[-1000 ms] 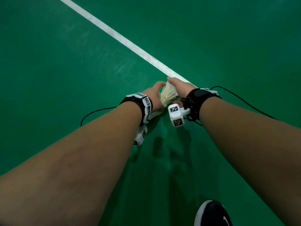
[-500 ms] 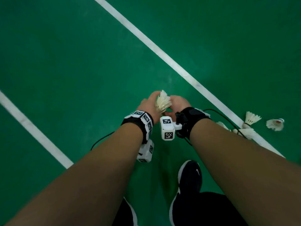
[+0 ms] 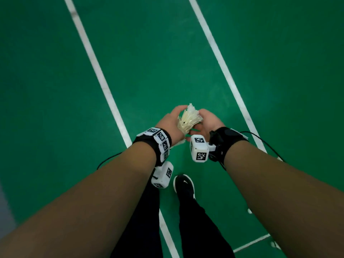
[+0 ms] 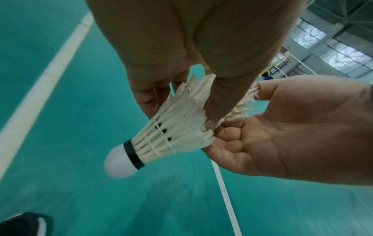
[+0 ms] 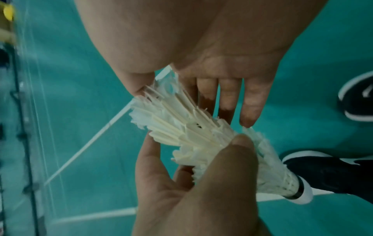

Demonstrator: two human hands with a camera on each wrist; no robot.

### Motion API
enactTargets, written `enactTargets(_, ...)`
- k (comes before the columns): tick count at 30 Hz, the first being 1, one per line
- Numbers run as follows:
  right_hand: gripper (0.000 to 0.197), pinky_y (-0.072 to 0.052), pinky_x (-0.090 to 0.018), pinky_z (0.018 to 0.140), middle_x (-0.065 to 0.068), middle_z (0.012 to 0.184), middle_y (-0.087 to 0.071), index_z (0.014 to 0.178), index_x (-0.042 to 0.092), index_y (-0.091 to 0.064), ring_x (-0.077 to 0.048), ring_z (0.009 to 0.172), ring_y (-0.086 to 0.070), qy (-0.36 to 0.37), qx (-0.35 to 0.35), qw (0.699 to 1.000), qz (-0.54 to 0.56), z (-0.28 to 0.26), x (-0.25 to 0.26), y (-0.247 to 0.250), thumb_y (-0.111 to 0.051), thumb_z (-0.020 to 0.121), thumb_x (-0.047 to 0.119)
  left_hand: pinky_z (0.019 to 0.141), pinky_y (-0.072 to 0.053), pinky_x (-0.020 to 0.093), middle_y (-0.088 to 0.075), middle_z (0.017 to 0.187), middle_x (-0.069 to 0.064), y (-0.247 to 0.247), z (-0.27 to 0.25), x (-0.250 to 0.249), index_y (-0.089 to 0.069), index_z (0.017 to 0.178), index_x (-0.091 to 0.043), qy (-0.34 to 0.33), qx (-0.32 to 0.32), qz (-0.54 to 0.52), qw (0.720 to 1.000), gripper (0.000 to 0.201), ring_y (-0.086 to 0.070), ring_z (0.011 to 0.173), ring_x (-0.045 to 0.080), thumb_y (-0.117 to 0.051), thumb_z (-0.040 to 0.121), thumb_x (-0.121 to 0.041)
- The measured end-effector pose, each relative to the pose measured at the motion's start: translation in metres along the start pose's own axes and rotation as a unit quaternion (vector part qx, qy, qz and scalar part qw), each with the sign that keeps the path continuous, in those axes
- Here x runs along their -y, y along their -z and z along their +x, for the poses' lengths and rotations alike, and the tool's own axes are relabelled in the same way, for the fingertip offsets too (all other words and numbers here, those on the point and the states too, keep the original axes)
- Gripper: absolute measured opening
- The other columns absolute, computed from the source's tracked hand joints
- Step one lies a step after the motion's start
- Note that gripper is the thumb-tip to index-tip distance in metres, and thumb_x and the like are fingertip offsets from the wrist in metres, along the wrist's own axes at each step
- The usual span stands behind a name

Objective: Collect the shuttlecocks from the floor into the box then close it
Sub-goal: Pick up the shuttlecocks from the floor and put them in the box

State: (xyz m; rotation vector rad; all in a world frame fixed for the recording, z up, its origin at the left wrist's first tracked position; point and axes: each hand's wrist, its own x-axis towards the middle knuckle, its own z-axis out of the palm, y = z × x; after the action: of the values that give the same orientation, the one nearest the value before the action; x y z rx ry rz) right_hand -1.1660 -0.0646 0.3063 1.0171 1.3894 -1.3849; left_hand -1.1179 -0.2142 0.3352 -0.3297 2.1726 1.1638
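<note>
A stack of white feather shuttlecocks (image 3: 189, 121) is held between both hands at waist height over the green court. My left hand (image 3: 170, 123) grips the lower part of the stack, thumb on one side and fingers on the other. In the left wrist view the white cork (image 4: 119, 161) with its black band points down and left. My right hand (image 3: 206, 121) cups the feather skirt at the top of the shuttlecock stack (image 5: 191, 131). Its thumb and nearly straight fingers (image 5: 226, 102) lie on opposite sides. No box is in view.
Two white court lines (image 3: 104, 86) (image 3: 223, 67) run away from me across the green floor. My black shoe (image 3: 184, 185) and dark trouser legs are below the hands. Thin black cables (image 3: 264, 140) trail from the wrists. Small white bits (image 3: 249, 210) show beside my right forearm.
I have risen from near the floor to standing, and the view has turned. The loose shuttlecocks seen at the right half a second ago are out of sight. Both hands have kept the stack.
</note>
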Motion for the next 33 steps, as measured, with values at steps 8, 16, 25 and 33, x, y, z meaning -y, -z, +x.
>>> enactTargets(8, 0.027, -0.058, -0.056, 0.101, -0.019, 0.118, -0.075, 0.105, 0.011, -0.072, -0.037, 0.107, -0.073, 0.050, 0.085, 0.984, -0.150, -0.041, -0.060, -0.110, -0.054, 0.100, 0.031, 0.062, -0.053, 0.022, -0.071, 0.099, -0.007, 0.020, -0.100, 0.093, -0.036, 0.153, -0.044, 0.090, -0.113, -0.103, 0.984, 0.098, -0.071, 0.081, 0.014, -0.084, 0.079, -0.001)
enactTargets(16, 0.029, -0.059, -0.051, 0.091, -0.015, 0.109, -0.075, 0.104, 0.012, -0.073, -0.033, 0.090, -0.074, -0.006, 0.136, 0.945, -0.297, -0.086, -0.234, -0.220, -0.055, 0.101, 0.035, 0.065, -0.060, 0.030, -0.072, 0.095, -0.003, -0.020, -0.275, 0.239, -0.034, 0.156, -0.042, 0.174, -0.217, -0.234, 0.932, 0.097, -0.070, 0.075, 0.014, -0.083, 0.081, -0.004)
enactTargets(25, 0.032, -0.061, -0.042, 0.089, -0.017, 0.114, -0.076, 0.109, 0.010, -0.070, -0.028, 0.087, -0.072, -0.050, 0.173, 0.890, -0.420, -0.137, -0.501, -0.300, -0.051, 0.104, 0.035, 0.081, -0.063, 0.040, -0.074, 0.107, -0.002, -0.137, -0.478, 0.415, -0.035, 0.156, -0.043, 0.266, -0.310, -0.307, 0.860, 0.096, -0.072, 0.088, 0.018, -0.087, 0.080, -0.013)
enactTargets(33, 0.035, -0.053, -0.057, 0.107, -0.016, 0.121, -0.077, 0.111, 0.012, -0.077, -0.035, 0.109, -0.075, -0.059, 0.187, 0.816, -0.544, -0.205, -0.761, -0.338, -0.057, 0.098, 0.036, 0.071, -0.049, 0.020, -0.068, 0.112, -0.009, -0.262, -0.683, 0.542, -0.038, 0.154, -0.046, 0.338, -0.379, -0.388, 0.769, 0.094, -0.066, 0.094, 0.015, -0.090, 0.078, -0.025)
